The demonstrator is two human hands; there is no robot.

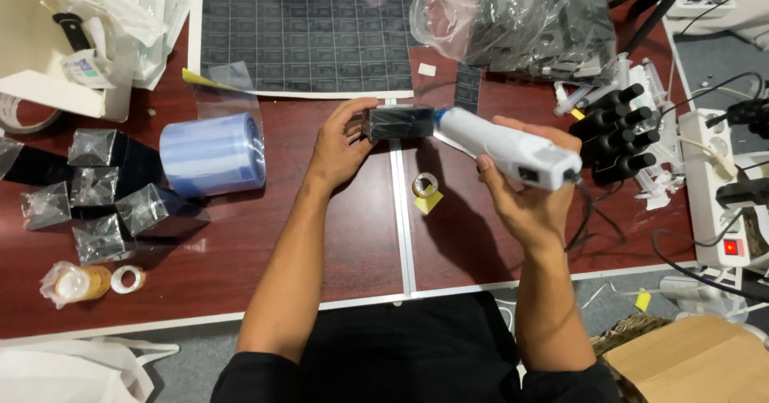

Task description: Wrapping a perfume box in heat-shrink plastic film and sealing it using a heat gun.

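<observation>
My left hand point(343, 143) grips a small black box point(399, 122) wrapped in clear film, holding it just above the dark red table point(240, 243). My right hand point(525, 191) holds a white corded hand tool point(513, 148) with a blue tip, and that tip touches the right end of the box. A dark cable runs from the tool's back end down past my wrist.
A roll of clear bluish film point(213, 154) lies left of my left arm, with several wrapped black boxes point(104, 195) further left. A small tape roll point(425, 184) and yellow tab sit between my hands. A black patterned sheet point(308, 30), a plastic bag point(513, 18), black-capped syringes point(621, 130) and a power strip point(717, 187) surround them.
</observation>
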